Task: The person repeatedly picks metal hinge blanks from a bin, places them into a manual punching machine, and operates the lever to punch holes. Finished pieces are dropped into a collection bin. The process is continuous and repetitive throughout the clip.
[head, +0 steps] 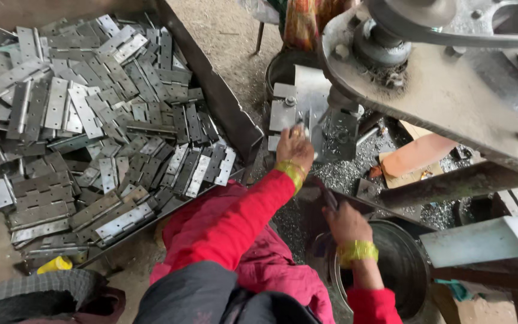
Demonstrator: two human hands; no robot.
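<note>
Left hand (295, 147) pinches hinge plate (284, 114) under press (337, 123) | right hand (344, 221) grips dark piece, kind unclear | I flag crush risk: fingers at die.

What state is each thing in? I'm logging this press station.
Left hand: reaching to the press die, pinching a small metal piece.
Right hand: gripping a thin tool above the round pan.
Hinge plates: heaped loose in the tray.
Press: motion unclear.

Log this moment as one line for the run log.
left hand: at press die, holding small part | right hand: over dark bowl | hinge pile: in tray
</note>
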